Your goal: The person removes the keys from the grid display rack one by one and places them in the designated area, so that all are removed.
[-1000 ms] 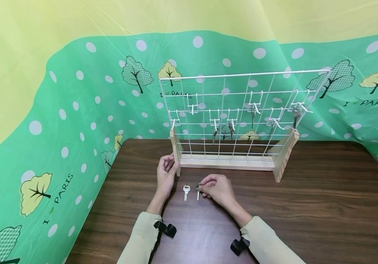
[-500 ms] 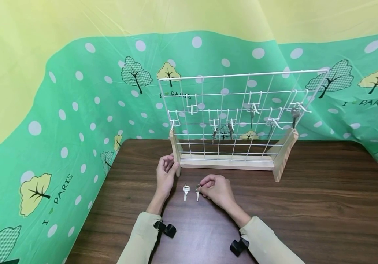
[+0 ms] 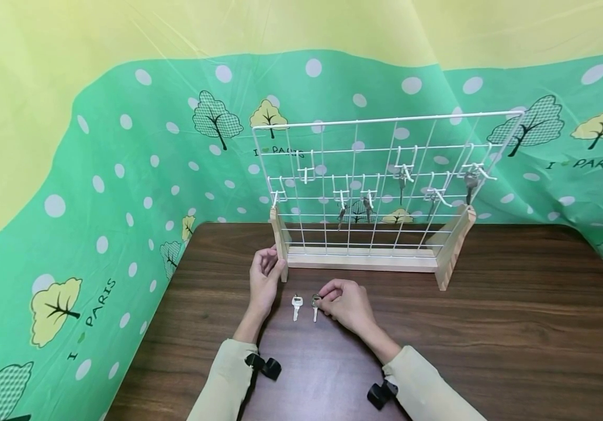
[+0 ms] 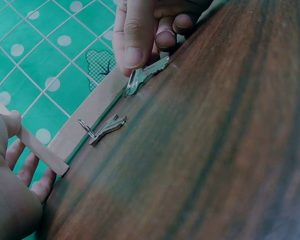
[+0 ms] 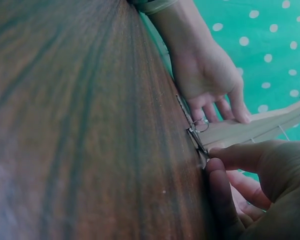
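Note:
Between thumb and fingertips, my right hand [image 3: 345,301] pinches the ring end of a silver key [image 3: 315,314]; its blade points toward me, close over the table. A second silver key [image 3: 296,307] with a small ring lies just left of it, seen also as a flat key [image 4: 108,131] in the left wrist view. My left hand [image 3: 264,279] holds the left wooden leg [image 3: 280,242] of a white wire grid rack [image 3: 361,261], thumb on the near side and fingers behind. In the right wrist view, the pinching fingertips [image 5: 216,165] partly cover the key.
White hooks sit on the grid; several carry keys, such as a hanging key [image 3: 471,186] at the far right. A left hook [image 3: 307,174] bears no key. The dark wooden table [image 3: 517,327] ends at a green and yellow cloth backdrop [image 3: 175,128].

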{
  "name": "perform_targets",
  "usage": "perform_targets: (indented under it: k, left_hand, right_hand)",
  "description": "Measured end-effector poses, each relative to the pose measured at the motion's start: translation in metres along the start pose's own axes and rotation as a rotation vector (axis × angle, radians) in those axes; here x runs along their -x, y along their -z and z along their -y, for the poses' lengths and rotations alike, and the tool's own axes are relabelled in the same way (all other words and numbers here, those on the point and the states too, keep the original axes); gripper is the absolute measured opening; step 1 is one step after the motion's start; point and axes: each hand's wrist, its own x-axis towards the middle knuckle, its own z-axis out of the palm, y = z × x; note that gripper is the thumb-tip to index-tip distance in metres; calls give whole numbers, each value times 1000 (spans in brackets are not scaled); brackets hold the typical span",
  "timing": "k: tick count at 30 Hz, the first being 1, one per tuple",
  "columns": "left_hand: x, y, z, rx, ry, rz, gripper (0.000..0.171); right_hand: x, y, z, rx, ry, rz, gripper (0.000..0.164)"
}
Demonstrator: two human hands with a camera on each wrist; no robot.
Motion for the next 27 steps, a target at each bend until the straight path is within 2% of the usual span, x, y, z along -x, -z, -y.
perform_targets:
  k: [27]
  left_hand:
    - [0, 0, 1, 3, -14, 0, 29]
  right_hand:
    - [3, 1, -1, 78, 78, -9, 17]
